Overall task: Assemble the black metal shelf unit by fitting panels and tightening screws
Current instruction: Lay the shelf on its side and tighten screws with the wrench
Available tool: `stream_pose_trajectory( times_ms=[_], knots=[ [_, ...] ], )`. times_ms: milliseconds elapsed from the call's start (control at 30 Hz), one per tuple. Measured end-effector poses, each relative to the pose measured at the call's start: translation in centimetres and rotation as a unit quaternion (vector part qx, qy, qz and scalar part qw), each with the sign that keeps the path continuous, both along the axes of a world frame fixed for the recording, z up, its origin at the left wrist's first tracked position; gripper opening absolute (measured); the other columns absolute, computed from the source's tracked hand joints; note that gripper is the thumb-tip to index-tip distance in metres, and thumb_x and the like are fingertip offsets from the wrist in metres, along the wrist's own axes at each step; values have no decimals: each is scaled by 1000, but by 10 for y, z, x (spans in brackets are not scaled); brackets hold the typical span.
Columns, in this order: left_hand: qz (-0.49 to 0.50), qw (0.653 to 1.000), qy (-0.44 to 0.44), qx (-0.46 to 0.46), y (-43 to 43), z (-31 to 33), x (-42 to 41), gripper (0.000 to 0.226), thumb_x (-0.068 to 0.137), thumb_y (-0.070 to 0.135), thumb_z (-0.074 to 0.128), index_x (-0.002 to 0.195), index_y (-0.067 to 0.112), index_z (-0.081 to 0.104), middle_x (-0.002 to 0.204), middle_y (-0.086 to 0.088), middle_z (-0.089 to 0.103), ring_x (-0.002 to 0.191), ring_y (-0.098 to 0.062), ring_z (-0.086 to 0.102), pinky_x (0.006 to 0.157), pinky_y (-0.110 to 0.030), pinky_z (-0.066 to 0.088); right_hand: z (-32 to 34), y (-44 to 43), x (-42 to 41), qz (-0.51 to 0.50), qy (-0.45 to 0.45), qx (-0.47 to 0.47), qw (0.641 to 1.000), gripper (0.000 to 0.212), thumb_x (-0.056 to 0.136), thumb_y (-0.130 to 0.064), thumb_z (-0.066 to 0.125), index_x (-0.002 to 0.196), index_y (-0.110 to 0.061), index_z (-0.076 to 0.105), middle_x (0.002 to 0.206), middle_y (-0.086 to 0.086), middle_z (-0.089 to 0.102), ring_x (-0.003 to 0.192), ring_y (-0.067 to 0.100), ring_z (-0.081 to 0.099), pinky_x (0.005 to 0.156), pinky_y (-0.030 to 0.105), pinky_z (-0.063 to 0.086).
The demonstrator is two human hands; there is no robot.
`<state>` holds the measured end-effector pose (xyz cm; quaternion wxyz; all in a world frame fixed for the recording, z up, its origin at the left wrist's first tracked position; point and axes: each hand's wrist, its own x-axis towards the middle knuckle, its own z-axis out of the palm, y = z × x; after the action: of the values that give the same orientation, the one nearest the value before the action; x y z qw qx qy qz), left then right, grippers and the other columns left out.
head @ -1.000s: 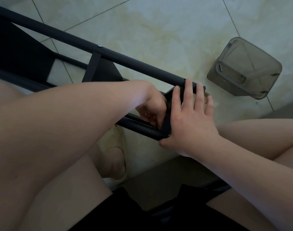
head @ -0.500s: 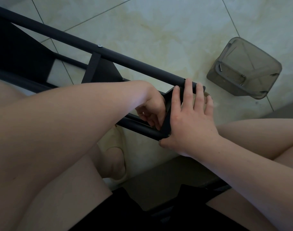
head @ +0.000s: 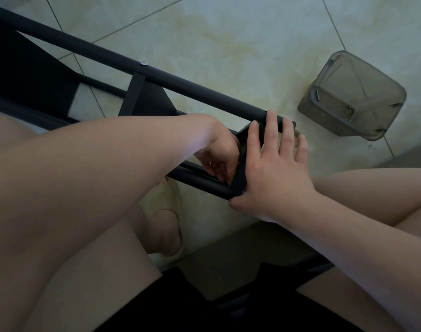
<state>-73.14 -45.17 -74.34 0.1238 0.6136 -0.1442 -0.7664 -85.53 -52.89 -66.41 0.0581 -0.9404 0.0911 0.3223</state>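
Observation:
The black metal shelf frame lies on its side on the tiled floor. Its upper tube (head: 180, 87) and lower tube (head: 200, 180) run from the far left toward the middle. A black end panel (head: 244, 140) spans their near ends. My right hand (head: 274, 168) lies flat against this panel's outer face, fingers straight and reaching the upper tube, thumb by the lower tube's end. On the panel's inner side my left hand (head: 220, 156) has its fingers curled at the joint with the lower tube. What they hold is hidden. A silver screw (head: 143, 64) sits in the upper tube.
A translucent grey plastic container (head: 353, 97) with a few small screws lies tilted on the floor to the right. Another black panel (head: 152, 99) is fixed between the tubes further left. A pale slipper (head: 166, 212) and my bare legs fill the near side.
My left hand's fingers have shifted slightly at the lower joint. The right hand and the frame have stayed in place.

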Motion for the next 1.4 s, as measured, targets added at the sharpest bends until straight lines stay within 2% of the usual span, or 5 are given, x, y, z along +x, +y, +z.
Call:
stream_pose_trajectory(
  times_ms=[200,433,833,967,1400],
  knots=[
    [7,1000,-4,-7,3,1,0,41,88,-3,62,128,9,63,117,-11,70,94,-18,66,82,-32,53,0,0,0,3,1,-3,1000,139,69,-68,71,155,-9,-21,156,19,-35,148,46,-26,122,62,-3],
    [-17,999,-12,34,4,2,4,27,89,18,69,116,19,69,83,8,76,92,-13,66,84,-31,49,0,0,0,2,2,-4,1000,141,69,-69,71,154,-9,-23,156,20,-35,148,46,-26,122,63,-3],
    [4,998,-5,56,-3,1,0,31,91,9,64,122,10,68,96,0,71,76,-9,62,65,-19,44,0,1,1,-2,9,-3,1000,140,69,-69,70,154,-9,-24,157,20,-36,148,46,-27,122,62,-3],
    [10,999,-8,43,-4,2,0,33,92,4,62,124,8,67,101,-4,71,79,-12,65,67,-20,47,1,1,1,-2,9,-3,1000,140,70,-68,70,154,-9,-24,156,20,-36,148,46,-28,121,63,-4],
    [2,999,19,43,4,1,4,37,90,7,64,128,10,65,83,5,72,82,-12,62,70,-24,45,-1,1,0,1,-1,-5,1000,140,70,-69,71,155,-9,-23,157,20,-35,148,46,-26,121,63,-3]
  ],
)
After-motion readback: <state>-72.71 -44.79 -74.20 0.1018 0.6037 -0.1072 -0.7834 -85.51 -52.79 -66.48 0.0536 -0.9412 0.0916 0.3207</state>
